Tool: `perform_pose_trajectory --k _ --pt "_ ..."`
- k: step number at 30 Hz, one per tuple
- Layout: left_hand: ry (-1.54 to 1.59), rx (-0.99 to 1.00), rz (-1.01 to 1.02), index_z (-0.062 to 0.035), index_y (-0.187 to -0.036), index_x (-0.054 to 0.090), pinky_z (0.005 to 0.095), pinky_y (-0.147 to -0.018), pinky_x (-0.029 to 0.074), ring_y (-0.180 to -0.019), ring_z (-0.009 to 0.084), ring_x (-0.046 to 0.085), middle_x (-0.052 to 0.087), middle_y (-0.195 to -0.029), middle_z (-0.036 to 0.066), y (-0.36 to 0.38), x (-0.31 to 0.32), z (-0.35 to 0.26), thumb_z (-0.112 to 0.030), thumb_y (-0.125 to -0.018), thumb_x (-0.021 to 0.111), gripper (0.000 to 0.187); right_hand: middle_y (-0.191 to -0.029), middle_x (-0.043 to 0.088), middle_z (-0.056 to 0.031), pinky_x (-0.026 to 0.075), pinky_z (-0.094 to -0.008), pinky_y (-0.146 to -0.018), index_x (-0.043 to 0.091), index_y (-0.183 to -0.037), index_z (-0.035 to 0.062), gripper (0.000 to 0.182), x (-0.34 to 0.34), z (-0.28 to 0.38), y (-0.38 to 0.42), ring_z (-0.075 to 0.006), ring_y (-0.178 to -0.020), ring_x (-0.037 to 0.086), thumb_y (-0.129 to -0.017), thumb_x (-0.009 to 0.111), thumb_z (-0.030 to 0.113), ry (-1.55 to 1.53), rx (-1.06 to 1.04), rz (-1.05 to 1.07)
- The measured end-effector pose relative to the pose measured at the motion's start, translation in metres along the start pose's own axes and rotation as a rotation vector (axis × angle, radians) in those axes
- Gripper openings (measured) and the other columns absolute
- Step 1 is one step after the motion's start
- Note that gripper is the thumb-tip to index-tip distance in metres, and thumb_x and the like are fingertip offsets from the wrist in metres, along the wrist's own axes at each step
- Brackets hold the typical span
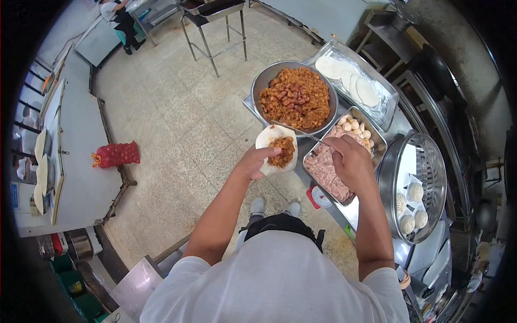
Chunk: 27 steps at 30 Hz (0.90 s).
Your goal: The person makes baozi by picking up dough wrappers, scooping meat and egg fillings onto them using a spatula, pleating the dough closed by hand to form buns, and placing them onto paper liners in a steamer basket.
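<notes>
My left hand (257,163) holds a round white dough wrapper (263,141), its thumb over the edge, with a mound of reddish-brown filling (282,152) on it. Above the metal tray of pink minced meat (327,171), my right hand (353,162) is closed on the handle of a thin metal utensil (304,133) that reaches toward the wrapper. A large steel bowl (256,102) of chunky orange-brown filling lies just beyond both hands. Pale round pieces (353,126) sit at the far end of the meat tray.
Flat dough rounds (353,86) lie on a floured tray (389,110) at the back right. A round steamer (442,185) with several pleated buns (407,223) stands right. A scale (321,197) is beside the meat tray. One person (125,24) stands far left; a red mesh sack (116,154) is left.
</notes>
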<state>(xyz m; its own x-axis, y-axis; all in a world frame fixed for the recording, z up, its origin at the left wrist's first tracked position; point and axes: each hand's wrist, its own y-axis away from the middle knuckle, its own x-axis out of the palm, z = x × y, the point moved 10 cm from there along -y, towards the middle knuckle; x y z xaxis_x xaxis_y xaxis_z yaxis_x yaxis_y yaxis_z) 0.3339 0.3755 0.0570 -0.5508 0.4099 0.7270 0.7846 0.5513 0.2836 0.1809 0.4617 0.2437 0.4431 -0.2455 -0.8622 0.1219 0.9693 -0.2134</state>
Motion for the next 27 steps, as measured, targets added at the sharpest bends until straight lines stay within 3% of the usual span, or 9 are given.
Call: perform_pose_trajectory --k 7,11,14,17,19,22,26,27 --pt "0.014 0.011 0.076 -0.0005 -0.138 0.048 0.047 -0.097 0.055 -0.112 0.0312 0.066 0.063 -0.127 0.019 -0.005 0.006 0.0 -0.01 -0.083 0.071 0.06 -0.083 0.063 -0.0126 0.049 -0.0393 -0.066 0.071 -0.103 0.0047 0.025 -0.003 0.0 0.015 -0.0321 -0.074 0.063 -0.081 0.061 -0.004 -0.077 -0.11 0.033" --pt "0.034 -0.016 0.078 -0.0001 -0.139 0.047 0.0495 -0.098 0.054 -0.113 0.0344 0.065 0.061 -0.129 0.02 -0.007 -0.001 0.007 -0.01 -0.084 0.068 0.06 -0.081 0.062 -0.0118 0.048 -0.0362 -0.064 0.071 -0.102 0.0038 0.025 -0.01 -0.013 0.024 -0.0293 -0.073 0.062 -0.08 0.063 -0.005 -0.133 -0.024 -0.023" --pt "0.232 0.017 0.186 0.0001 -0.138 0.047 0.0512 -0.101 0.052 -0.115 0.0352 0.064 0.061 -0.13 0.02 -0.007 0.01 0.004 -0.014 -0.086 0.064 0.057 -0.084 0.063 -0.0126 0.052 -0.0393 -0.069 0.072 -0.103 0.0078 0.028 -0.008 -0.026 0.032 -0.0312 -0.075 0.064 -0.08 0.062 -0.003 -0.132 0.076 -0.033" --pt "0.612 0.075 0.219 0.0004 -0.142 0.043 0.0588 -0.109 0.041 -0.127 0.0419 0.054 0.053 -0.139 0.024 -0.007 0.019 -0.008 -0.031 -0.094 0.054 0.058 -0.084 0.062 -0.0114 0.052 -0.0391 -0.067 0.072 -0.104 0.0077 0.026 0.009 -0.027 0.046 -0.0307 -0.075 0.063 -0.08 0.064 -0.001 -0.224 0.068 -0.08" --pt "0.622 0.076 0.194 0.0 -0.142 0.044 0.0591 -0.109 0.041 -0.127 0.0418 0.053 0.053 -0.139 0.024 -0.01 0.017 -0.006 -0.03 -0.095 0.054 0.057 -0.084 0.06 -0.0103 0.052 -0.0391 -0.066 0.072 -0.103 0.0083 0.027 0.023 -0.015 0.051 -0.0302 -0.076 0.063 -0.078 0.066 0.001 -0.085 -0.018 -0.112" --pt "0.618 0.095 0.142 -0.0008 -0.142 0.044 0.0596 -0.109 0.041 -0.127 0.0416 0.054 0.054 -0.139 0.023 -0.012 0.009 -0.002 -0.029 -0.095 0.054 0.056 -0.084 0.059 -0.0095 0.052 -0.0395 -0.066 0.073 -0.102 0.01 0.026 0.021 -0.018 0.054 -0.0299 -0.077 0.063 -0.077 0.067 0.002 -0.036 0.068 -0.072" --pt "0.553 0.115 0.013 -0.0017 -0.141 0.045 0.0598 -0.108 0.041 -0.125 0.041 0.055 0.056 -0.137 0.022 -0.01 0.0 0.006 -0.029 -0.094 0.057 0.056 -0.086 0.06 -0.0097 0.052 -0.0408 -0.069 0.073 -0.102 0.012 0.028 0.007 -0.005 0.054 -0.0311 -0.08 0.063 -0.076 0.067 0.002 -0.077 0.052 -0.123" --pt "0.553 0.113 0.015 -0.0017 -0.141 0.045 0.0598 -0.108 0.041 -0.125 0.041 0.055 0.056 -0.137 0.022 -0.01 0.002 0.006 -0.029 -0.094 0.057 0.056 -0.087 0.06 -0.01 0.052 -0.0414 -0.07 0.072 -0.102 0.0121 0.029 0.022 -0.005 0.053 -0.0316 -0.081 0.063 -0.076 0.066 0.001 -0.011 0.035 -0.054"
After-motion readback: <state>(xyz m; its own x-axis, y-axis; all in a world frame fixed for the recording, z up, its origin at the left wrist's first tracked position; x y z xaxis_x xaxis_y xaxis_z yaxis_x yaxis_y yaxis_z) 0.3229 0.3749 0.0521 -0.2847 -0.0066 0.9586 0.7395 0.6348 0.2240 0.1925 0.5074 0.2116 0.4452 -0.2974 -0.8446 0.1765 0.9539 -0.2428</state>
